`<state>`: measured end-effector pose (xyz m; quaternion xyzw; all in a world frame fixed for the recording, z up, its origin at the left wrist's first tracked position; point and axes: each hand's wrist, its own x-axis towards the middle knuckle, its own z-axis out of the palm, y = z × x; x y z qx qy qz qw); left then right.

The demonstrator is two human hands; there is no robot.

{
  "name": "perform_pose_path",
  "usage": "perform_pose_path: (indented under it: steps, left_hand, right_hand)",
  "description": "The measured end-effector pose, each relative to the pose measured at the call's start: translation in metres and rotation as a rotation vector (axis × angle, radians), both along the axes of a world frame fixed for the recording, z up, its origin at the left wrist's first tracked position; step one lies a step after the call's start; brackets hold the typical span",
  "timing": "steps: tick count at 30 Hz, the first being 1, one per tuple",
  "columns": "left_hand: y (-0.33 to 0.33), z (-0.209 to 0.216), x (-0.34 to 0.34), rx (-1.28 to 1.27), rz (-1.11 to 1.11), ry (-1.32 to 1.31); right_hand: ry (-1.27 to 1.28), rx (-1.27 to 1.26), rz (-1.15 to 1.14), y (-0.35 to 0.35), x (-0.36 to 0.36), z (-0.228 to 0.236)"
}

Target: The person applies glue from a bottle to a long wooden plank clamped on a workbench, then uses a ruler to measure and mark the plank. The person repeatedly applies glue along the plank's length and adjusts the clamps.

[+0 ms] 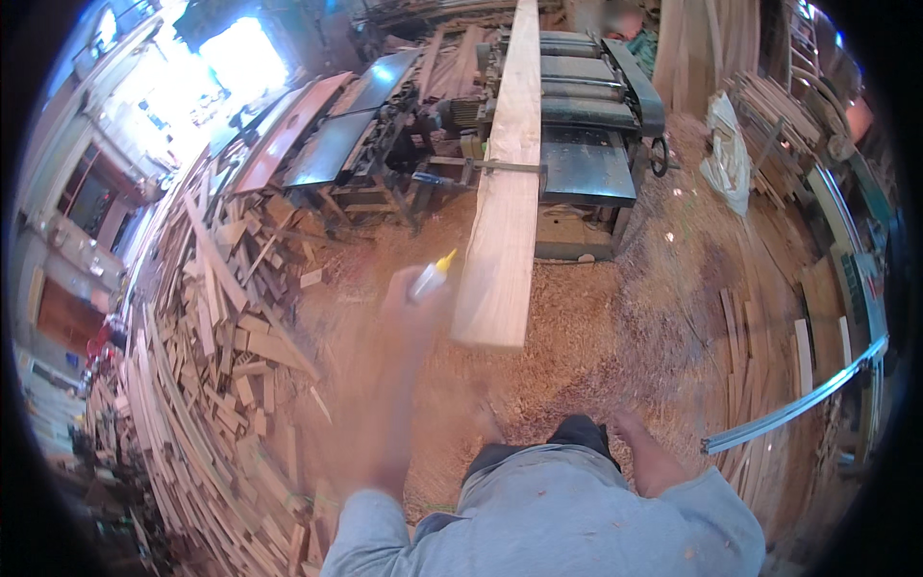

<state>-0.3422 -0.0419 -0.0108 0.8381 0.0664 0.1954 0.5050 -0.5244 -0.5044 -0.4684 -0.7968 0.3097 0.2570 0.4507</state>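
My left hand [409, 303] is raised in front of me, blurred by motion, with its fingers closed around a small white bottle [428, 283] that has a yellow pointed nozzle. Just right of the bottle, a long pale wooden plank [497, 260] stretches away from me; hand and bottle appear apart from it. Partway along, the plank crosses a narrow bar. My right forearm [659, 457] hangs low beside my dark shorts. The fingers of that hand do not show clearly.
A planer with a metal bed [586, 173] stands behind the plank, and a person [623, 21] is beyond it. Another machine table [332, 149] is at the far left. Wood offcuts [226, 356] pile up on the left; a metal rail [798, 399] juts in at right. Shavings cover the floor.
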Motion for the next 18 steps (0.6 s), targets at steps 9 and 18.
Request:
perform_pose_path:
  steps: [9,18]
  left_hand:
    - [-0.002,-0.033,0.185,0.054,-0.175,-0.053]
    - [0.0,-0.038,0.228,0.211,-0.232,-0.104]
  right_hand:
    - [0.339,-0.07,0.285,0.07,-0.015,0.12]
    - [0.293,0.132,-0.199,0.067,0.028,0.086]
